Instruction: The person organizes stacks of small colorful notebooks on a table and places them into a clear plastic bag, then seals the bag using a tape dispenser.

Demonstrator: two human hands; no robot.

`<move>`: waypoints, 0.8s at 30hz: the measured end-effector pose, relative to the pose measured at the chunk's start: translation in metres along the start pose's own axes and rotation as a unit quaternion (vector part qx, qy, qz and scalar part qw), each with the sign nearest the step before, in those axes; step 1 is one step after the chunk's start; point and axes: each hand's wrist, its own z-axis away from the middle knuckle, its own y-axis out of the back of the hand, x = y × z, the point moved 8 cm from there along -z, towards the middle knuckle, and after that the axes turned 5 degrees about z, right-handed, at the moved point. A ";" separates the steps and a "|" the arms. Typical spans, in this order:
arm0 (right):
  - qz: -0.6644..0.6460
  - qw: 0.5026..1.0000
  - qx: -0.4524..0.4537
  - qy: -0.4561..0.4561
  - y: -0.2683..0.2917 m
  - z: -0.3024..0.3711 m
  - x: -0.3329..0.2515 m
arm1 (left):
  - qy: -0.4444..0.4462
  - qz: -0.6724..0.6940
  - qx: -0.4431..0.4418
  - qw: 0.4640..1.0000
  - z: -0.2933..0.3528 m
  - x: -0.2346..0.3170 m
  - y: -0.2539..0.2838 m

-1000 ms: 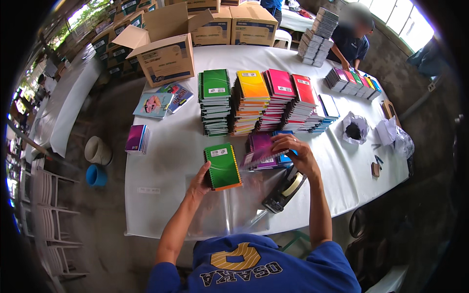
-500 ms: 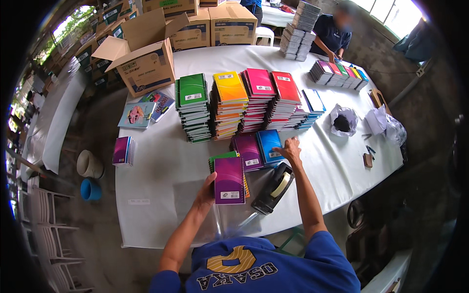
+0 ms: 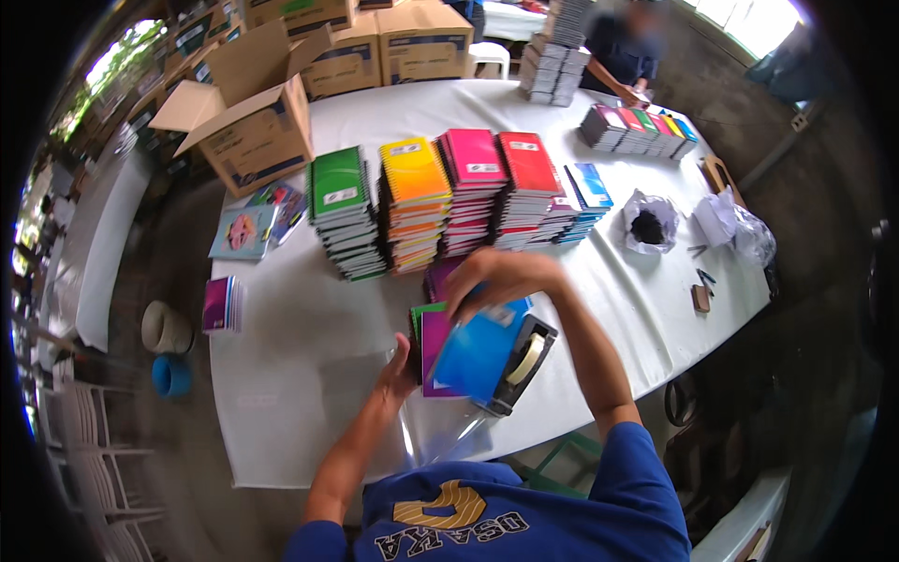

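Note:
My right hand [image 3: 506, 279] grips the top end of a blue spiral notebook [image 3: 479, 354], tilted and slightly blurred. That notebook overlaps a purple notebook [image 3: 434, 348], which lies on a small stack with a green one [image 3: 418, 321] showing at its far left. My left hand [image 3: 401, 373] holds the stack's left side, its thumb raised and its other fingers mostly hidden. Just right of the stack stands a black tape dispenser [image 3: 526, 363] with a pale roll. Behind my right hand, another purple notebook [image 3: 440, 278] is partly covered.
Tall notebook stacks in green [image 3: 339, 187], yellow [image 3: 414, 178], pink [image 3: 473, 164] and red [image 3: 529, 173] rise beyond my hands. Farther right are a plastic bag [image 3: 649, 225] and a brown block [image 3: 700, 299]. An open carton [image 3: 257, 140] stands far left; a co-worker [image 3: 623, 56] is across the table.
My right hand has lifted a blue notebook from the pile beside the tape dispenser and brought it left over the held stack. My left thumb has come up off the purple cover.

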 end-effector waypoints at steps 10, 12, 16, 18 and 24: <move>0.043 0.757 0.590 -0.277 0.139 0.239 0.174 | 0.076 -0.064 0.123 0.987 0.034 -0.025 -0.009; 0.236 0.555 0.584 -0.543 0.152 0.309 0.216 | 0.069 -0.061 0.117 0.989 0.035 -0.023 -0.006; 0.309 0.470 0.522 -0.642 0.153 0.360 0.277 | 0.038 -0.059 0.085 0.994 0.026 -0.015 -0.010; 0.262 0.492 0.517 -0.650 0.161 0.357 0.289 | 0.034 -0.053 0.098 0.993 0.028 -0.012 0.000; 0.372 0.412 0.572 -0.604 0.169 0.390 0.228 | 0.011 -0.044 0.139 0.989 0.023 0.001 0.001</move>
